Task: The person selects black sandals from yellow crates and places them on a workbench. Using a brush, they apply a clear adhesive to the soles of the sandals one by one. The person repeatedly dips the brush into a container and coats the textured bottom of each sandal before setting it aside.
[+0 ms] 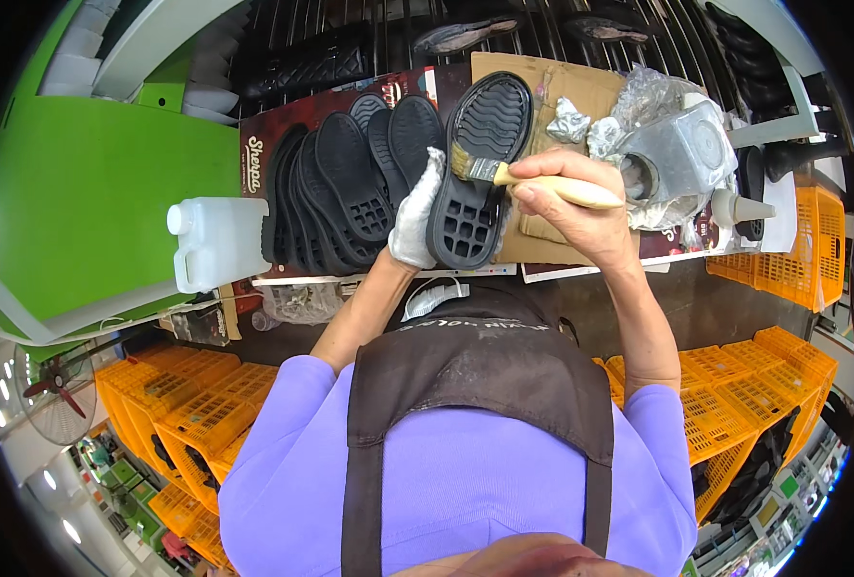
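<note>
A black shoe sole [482, 197] is tilted up in front of me, its ridged forefoot at the far end and its grid-patterned heel toward me. My left hand [415, 219], in a white glove, grips the sole's left edge. My bare right hand [581, 204] holds a paintbrush [569, 190] by its pale wooden handle. The brush's bristles lie against the middle of the sole, near its left edge. Left of my gloved hand, several more black soles [342, 168] lean in an overlapping row.
A translucent plastic jug [217, 242] stands at the left, beside a green panel [110, 192]. A clear plastic container [682, 154] lies among crumpled plastic at the right, on cardboard [504, 72]. Orange crates [778, 245] sit at the right and behind me.
</note>
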`<control>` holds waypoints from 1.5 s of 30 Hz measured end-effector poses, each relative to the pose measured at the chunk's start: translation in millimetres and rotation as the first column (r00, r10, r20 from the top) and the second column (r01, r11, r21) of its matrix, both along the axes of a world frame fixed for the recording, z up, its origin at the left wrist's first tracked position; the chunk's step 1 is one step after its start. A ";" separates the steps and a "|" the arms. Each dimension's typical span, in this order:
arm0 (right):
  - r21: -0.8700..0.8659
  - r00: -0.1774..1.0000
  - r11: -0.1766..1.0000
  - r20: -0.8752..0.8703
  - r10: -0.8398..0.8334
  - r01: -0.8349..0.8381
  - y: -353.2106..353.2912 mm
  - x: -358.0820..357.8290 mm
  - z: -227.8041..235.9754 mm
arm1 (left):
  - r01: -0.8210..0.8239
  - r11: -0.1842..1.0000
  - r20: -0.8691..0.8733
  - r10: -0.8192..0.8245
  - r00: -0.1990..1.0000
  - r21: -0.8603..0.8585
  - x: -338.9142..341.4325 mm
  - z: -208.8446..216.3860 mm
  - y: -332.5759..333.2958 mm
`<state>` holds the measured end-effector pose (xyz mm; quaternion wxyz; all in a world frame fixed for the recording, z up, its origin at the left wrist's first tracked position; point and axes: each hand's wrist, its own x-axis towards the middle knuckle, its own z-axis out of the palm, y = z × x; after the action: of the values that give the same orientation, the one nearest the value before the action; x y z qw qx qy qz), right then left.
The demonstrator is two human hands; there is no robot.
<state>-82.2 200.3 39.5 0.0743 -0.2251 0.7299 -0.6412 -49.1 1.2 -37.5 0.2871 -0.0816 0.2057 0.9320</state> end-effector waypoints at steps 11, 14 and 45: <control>0.006 0.990 0.998 -0.125 0.065 -0.065 -3.1 10.2 9.3 | -0.210 0.967 -0.070 0.201 0.977 -0.144 -10.9 5.9 9.7; -0.003 0.992 0.996 -0.093 0.084 -0.085 -2.3 11.9 16.4 | -0.199 0.977 -0.062 0.194 0.979 -0.080 -12.4 17.6 13.6; -0.009 0.686 0.686 0.014 0.727 -0.727 -2.2 -41.5 31.2 | 0.404 0.873 -0.122 -0.448 0.886 -0.273 -12.2 24.6 -10.0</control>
<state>-123.7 198.1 70.7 0.3277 -0.4907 0.5795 -0.5621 -61.3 -8.8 -12.9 0.4541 0.0169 0.3549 0.8171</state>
